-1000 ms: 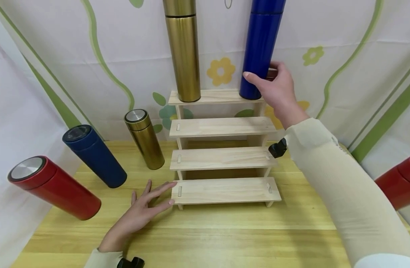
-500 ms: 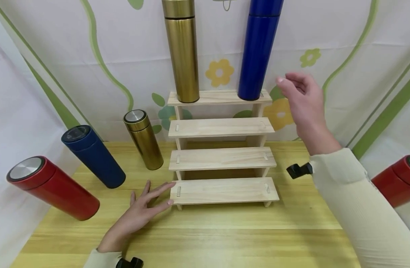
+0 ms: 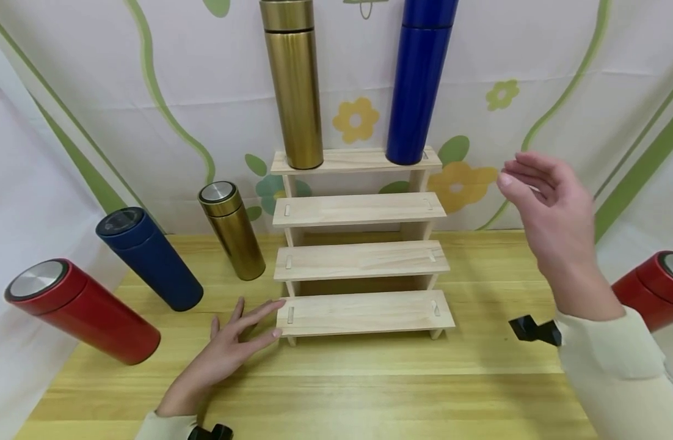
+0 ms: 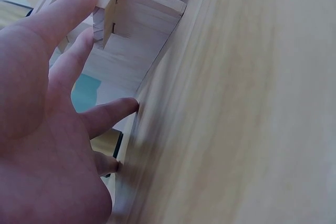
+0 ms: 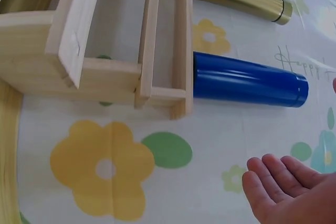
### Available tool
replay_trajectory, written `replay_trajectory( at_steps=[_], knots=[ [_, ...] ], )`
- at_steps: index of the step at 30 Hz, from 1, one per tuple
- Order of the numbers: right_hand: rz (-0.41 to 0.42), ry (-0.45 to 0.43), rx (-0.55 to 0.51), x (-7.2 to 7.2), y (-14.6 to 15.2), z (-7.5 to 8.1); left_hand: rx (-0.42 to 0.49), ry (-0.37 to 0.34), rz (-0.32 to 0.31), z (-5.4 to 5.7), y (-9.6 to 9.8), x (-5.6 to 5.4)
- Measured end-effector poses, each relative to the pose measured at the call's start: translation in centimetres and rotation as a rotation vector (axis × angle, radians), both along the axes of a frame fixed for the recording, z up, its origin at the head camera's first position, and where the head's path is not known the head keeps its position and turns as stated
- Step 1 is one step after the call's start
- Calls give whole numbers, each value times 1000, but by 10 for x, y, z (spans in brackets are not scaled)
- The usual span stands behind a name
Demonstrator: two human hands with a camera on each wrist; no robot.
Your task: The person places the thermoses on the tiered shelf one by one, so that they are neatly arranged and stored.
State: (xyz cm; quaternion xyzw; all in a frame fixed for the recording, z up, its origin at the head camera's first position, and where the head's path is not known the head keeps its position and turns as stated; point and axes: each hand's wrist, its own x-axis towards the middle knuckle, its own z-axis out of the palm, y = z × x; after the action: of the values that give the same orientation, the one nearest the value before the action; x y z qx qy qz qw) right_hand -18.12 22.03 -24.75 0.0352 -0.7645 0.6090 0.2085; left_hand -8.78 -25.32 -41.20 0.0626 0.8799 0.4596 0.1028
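A stepped wooden rack (image 3: pixel 364 313) stands on the table, with four-tier look of pale boards. On its top board are a tall gold thermos (image 3: pixel 295 98) at the left and a tall blue thermos (image 3: pixel 419 91) at the right, both upright. My left hand (image 3: pixel 226 351) has its fingers spread; thumb and forefinger touch the left end of the lowest board, and in the left wrist view other fingertips rest on the table. My right hand (image 3: pixel 556 220) is in the air right of the rack, fingers loosely bent, holding nothing; the right wrist view shows it apart from the blue thermos.
Left of the rack stand a short gold thermos (image 3: pixel 234 232), a dark blue thermos (image 3: pixel 152 260) and a red thermos (image 3: pixel 86 311). Another red thermos (image 3: pixel 652 290) is at the right edge, partly behind the right arm. A flowered white cloth (image 3: pixel 232 61) hangs behind.
My right hand has let go of the tall blue thermos and moved right and down, away from the rack. My left hand stays at the lowest board.
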Motion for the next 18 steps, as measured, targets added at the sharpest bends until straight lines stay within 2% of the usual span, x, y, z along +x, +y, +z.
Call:
replay_trajectory(
  at_steps=[6,13,18],
  knots=[
    [-123,-47,169,26,19,-5,14,-16,7,-2,-1,0],
    [-281,-62,117,52,40,-6,2,-8,5,-2,0,-1],
    [-445,-38,95,59,51,-5,6,-14,6,-2,0,0]
  ],
)
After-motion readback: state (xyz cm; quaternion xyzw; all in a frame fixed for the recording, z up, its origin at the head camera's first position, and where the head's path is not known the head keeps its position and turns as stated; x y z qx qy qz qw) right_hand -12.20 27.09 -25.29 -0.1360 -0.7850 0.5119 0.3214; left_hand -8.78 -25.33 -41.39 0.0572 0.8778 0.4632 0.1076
